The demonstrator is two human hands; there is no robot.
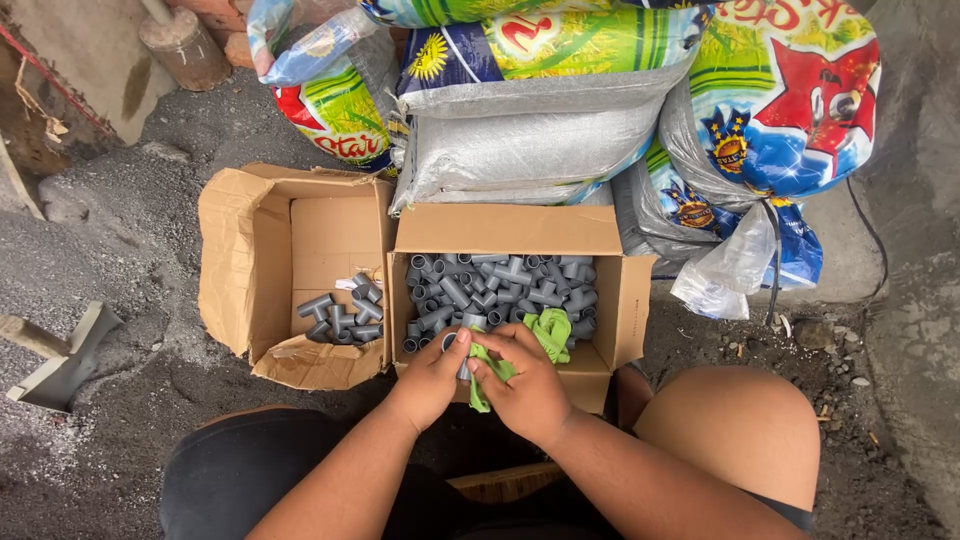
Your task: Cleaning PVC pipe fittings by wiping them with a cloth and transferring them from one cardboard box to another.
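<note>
My left hand (pixel 432 378) and my right hand (pixel 525 380) meet just in front of the right cardboard box (pixel 610 300). Between them they hold one grey pipe fitting (pixel 462 358), wrapped partly in a green cloth (pixel 545 330) that trails over the box's front edge. My right hand presses the cloth against the fitting, and the left grips the fitting's other end. The right box is filled with several grey tee fittings (pixel 500 290). A left cardboard box (pixel 240 260) holds a smaller pile of grey fittings (pixel 345 315) in its near right corner.
Stacked printed woven sacks (pixel 530 120) stand behind the boxes, with a clear plastic bag (pixel 725 275) at the right. A trowel or scoop (pixel 60 355) lies on the gravel at the left. My bare knee (pixel 735 430) is at the lower right.
</note>
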